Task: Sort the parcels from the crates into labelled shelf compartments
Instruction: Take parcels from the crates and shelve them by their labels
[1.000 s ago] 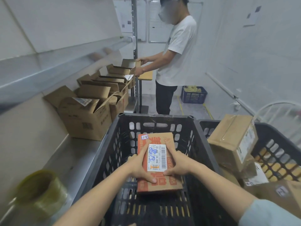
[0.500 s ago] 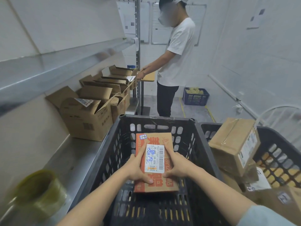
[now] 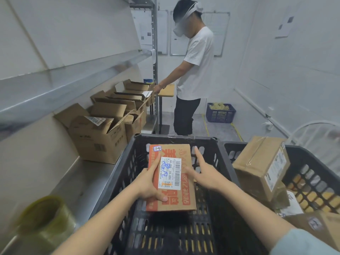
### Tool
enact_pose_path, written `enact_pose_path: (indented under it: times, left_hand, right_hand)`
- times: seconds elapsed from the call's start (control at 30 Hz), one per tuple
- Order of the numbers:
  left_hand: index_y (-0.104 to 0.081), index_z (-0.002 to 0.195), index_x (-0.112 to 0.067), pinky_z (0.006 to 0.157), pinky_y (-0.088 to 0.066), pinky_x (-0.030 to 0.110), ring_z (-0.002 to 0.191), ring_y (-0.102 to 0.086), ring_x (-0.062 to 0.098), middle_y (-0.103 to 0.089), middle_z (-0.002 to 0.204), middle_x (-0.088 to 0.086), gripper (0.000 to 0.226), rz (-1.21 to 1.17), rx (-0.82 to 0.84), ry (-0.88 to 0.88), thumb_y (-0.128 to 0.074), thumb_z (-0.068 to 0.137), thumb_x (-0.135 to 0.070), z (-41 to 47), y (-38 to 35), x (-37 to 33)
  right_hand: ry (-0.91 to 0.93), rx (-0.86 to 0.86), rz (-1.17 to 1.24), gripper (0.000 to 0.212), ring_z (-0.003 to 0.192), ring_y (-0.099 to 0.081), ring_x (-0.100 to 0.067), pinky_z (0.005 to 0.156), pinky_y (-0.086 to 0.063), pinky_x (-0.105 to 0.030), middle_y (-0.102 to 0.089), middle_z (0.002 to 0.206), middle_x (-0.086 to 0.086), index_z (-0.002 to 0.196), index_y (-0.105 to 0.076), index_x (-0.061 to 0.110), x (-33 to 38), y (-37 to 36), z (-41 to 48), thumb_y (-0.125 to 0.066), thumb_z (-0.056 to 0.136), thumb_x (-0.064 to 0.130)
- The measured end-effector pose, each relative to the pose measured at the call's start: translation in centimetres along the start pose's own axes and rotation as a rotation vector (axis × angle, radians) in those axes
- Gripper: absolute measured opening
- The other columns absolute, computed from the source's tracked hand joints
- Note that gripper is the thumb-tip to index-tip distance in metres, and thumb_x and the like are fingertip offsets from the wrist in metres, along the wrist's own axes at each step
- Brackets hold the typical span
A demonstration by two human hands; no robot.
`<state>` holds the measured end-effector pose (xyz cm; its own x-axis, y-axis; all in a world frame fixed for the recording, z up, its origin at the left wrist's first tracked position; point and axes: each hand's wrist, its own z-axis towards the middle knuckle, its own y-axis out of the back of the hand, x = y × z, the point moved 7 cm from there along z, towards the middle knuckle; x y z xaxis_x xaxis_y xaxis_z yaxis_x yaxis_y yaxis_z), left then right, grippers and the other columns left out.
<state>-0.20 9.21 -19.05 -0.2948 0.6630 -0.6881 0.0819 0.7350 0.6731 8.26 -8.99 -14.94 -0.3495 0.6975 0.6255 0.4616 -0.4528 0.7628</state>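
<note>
A flat brown parcel (image 3: 185, 197) with orange print and a white barcode label is held above the black crate (image 3: 176, 138) in front of me. My left hand (image 3: 150, 183) grips its left edge, thumb across the lower face. My right hand (image 3: 205, 173) is off the parcel, just to its right, fingers spread and straight. A row of open cardboard boxes (image 3: 99, 138) stands on the steel shelf (image 3: 73, 181) at the left. A second black crate (image 3: 316, 173) on the right holds a taped brown box (image 3: 257, 164) and more parcels.
A roll of yellowish tape (image 3: 44, 219) lies on the shelf at the near left. A person in a white T-shirt (image 3: 195, 65) stands ahead by a small wooden table (image 3: 166, 90). A blue basket (image 3: 219, 113) sits on the floor beyond. An upper shelf (image 3: 55, 83) overhangs the boxes.
My right hand has let go of the parcel and opened beside it; the left hand alone holds it now. The view has tilted up a little, showing more of the person ahead.
</note>
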Motion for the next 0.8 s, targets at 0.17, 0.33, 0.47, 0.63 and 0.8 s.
enact_pose_path:
  times: [0.17, 0.33, 0.47, 0.63, 0.8]
  left_hand:
    - [0.022, 0.133, -0.067, 0.117, -0.025, 0.049, 0.139, -0.033, 0.027, -0.031, 0.148, 0.002, 0.141, 0.053, -0.028, -0.047, -0.092, 0.059, -0.032, -1.7, 2.9, -3.7]
    - [0.021, 0.134, -0.069, 0.113, -0.035, 0.048, 0.134, -0.041, 0.021, -0.034, 0.145, -0.003, 0.146, 0.016, -0.157, -0.162, -0.094, 0.051, -0.040, -3.7, 7.1, -8.9]
    - [0.019, 0.130, -0.074, 0.111, -0.036, 0.053, 0.133, -0.043, 0.023, -0.038, 0.146, 0.000, 0.146, 0.008, -0.274, -0.236, -0.092, 0.038, -0.053, -6.2, 9.4, -12.5]
    - [0.017, 0.132, -0.074, 0.111, -0.035, 0.053, 0.134, -0.041, 0.025, -0.034, 0.147, 0.001, 0.147, 0.050, -0.431, -0.257, -0.096, 0.045, -0.037, -10.5, 10.9, -16.0]
    - [0.017, 0.136, -0.069, 0.111, -0.036, 0.042, 0.131, -0.040, 0.021, -0.031, 0.142, 0.001, 0.145, 0.104, -0.522, -0.250, -0.095, 0.052, -0.031, -14.9, 11.5, -17.5]
  right_hand:
    - [0.036, -0.138, -0.285, 0.055, 0.114, -0.057, -0.023, 0.094, -0.045, -0.036, -0.061, 0.127, -0.008, 0.152, -0.026, 0.021, 2.7, 6.4, -0.8, -0.038, 0.101, 0.038]
    - [0.085, -0.178, -0.387, 0.046, 0.121, -0.055, -0.025, 0.100, -0.046, -0.041, -0.056, 0.137, -0.007, 0.142, -0.044, 0.021, 6.1, 11.5, -2.3, -0.042, 0.099, 0.038]
    - [0.167, -0.222, -0.380, 0.045, 0.116, -0.059, -0.022, 0.096, -0.050, -0.039, -0.056, 0.136, -0.006, 0.142, -0.044, 0.020, 8.5, 14.2, -4.3, -0.043, 0.099, 0.035]
    - [0.233, -0.284, -0.379, 0.041, 0.112, -0.059, -0.022, 0.094, -0.050, -0.038, -0.059, 0.132, -0.004, 0.138, -0.047, 0.020, 10.0, 17.0, -5.9, -0.043, 0.100, 0.032]
    - [0.305, -0.303, -0.339, 0.042, 0.126, -0.051, -0.021, 0.102, -0.041, -0.033, -0.053, 0.139, -0.005, 0.142, -0.043, 0.018, 11.2, 18.2, -8.7, -0.043, 0.101, 0.026]
